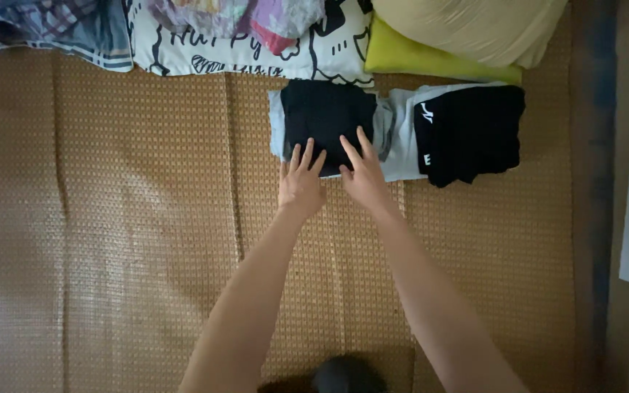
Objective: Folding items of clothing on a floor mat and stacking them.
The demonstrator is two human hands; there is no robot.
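A folded black garment [327, 114] lies on top of a pale blue folded one [277, 124] on a woven straw mat [111, 218]. My left hand [301, 182] rests flat with fingers spread on the near edge of the black garment. My right hand [362, 173] lies beside it, fingers spread too, its fingertips on the garment's near right corner. Neither hand grips anything. To the right sits a second stack: a black folded garment with small white marks [471, 131] on a light grey one [400, 142].
Along the far edge lie a white cushion with black drawings [256, 54], a yellow-green pillow [431, 58] under a cream one [475, 25], and crumpled plaid and colourful clothes [45, 25]. A dark strip of mat border [595, 182] and pale floor run down the right side.
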